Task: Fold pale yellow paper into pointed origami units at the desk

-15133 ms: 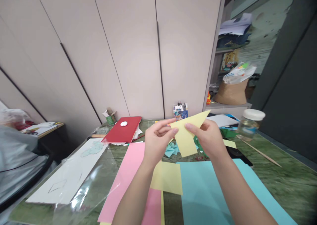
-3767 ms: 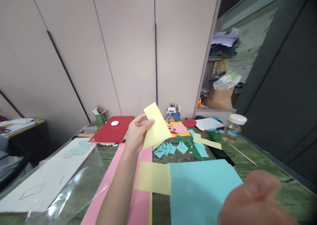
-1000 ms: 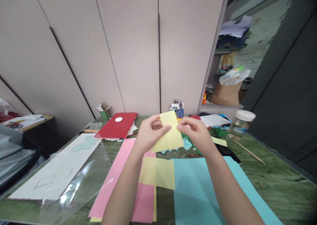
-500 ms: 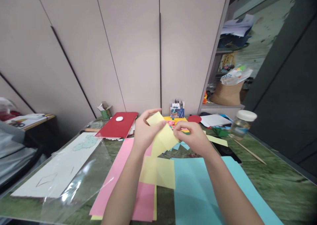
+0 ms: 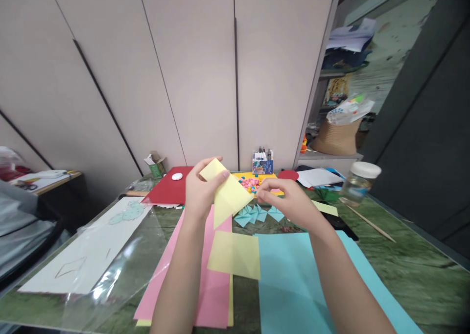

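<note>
My left hand (image 5: 200,189) pinches a folded piece of pale yellow paper (image 5: 229,192) between thumb and fingers, raised above the table. A flap of it hangs down to a point. Close to the paper's right corner, my right hand (image 5: 284,199) has thumb and forefinger pressed together; whether anything sits between them is hidden. Below lies a flat yellow paper square (image 5: 235,255), partly over pink paper sheets (image 5: 215,304). Several small folded blue paper pieces (image 5: 253,215) lie behind. Large light-blue sheets (image 5: 293,280) are under my right forearm.
A red folder (image 5: 167,187), a yellow tray (image 5: 271,177) with small colourful pieces and a box of pens (image 5: 262,162) stand at the back. On the right are a lidded jar (image 5: 360,184), a wooden stick (image 5: 370,221) and a black phone-like object (image 5: 341,226). A drawing sheet (image 5: 84,246) lies left.
My left hand has moved left with the yellow paper, and the paper's right corner has drawn away from my right hand. More of the blue folded pieces and colourful bits now shows.
</note>
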The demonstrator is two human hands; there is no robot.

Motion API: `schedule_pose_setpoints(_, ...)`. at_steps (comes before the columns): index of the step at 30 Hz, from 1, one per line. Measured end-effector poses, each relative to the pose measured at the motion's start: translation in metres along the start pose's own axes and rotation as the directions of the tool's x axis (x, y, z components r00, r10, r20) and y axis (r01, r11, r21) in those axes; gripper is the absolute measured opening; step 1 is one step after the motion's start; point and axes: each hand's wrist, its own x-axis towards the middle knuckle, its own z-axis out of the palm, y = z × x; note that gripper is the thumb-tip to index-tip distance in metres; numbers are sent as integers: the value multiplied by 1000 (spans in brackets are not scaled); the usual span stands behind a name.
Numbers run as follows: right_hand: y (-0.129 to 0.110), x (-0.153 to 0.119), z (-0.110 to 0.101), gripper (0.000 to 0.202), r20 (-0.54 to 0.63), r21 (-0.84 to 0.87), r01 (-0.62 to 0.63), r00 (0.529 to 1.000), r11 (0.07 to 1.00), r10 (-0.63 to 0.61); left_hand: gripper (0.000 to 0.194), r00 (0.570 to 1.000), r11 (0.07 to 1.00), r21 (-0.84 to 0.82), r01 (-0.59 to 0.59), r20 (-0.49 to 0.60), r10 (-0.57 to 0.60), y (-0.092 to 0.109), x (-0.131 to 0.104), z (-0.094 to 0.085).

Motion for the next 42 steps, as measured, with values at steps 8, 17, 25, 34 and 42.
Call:
schedule_pose_setpoints(8, -3, 3, 19, 12, -244, 50, 62, 969, 997, -48, 37, 981, 988, 151, 31, 186, -59, 3, -16, 20)
schedule_pose_setpoints(17, -4, 2, 19, 8, -249, 104, 32, 969, 994, -5, 41, 982, 999, 50, 15, 187, -24, -4, -20, 26)
schedule_pose_setpoints(25, -1, 0, 5, 9, -120, -5, -22, 993, 1000, 21, 46, 977, 977, -175, -123, -196, 87, 0, 7, -11)
schedule_pose_setpoints(34, -6, 4, 25, 12, -236, 102, 92, 969, 990, -66, 38, 996, 997, 45, -63, 72, 60, 0, -9, 4)
schedule_pose_setpoints(42, -2, 4, 33, 10, -358, 167, 120, 932, 979, -53, 35, 992, 999, 24, -49, 114, 46, -3, -23, 24)
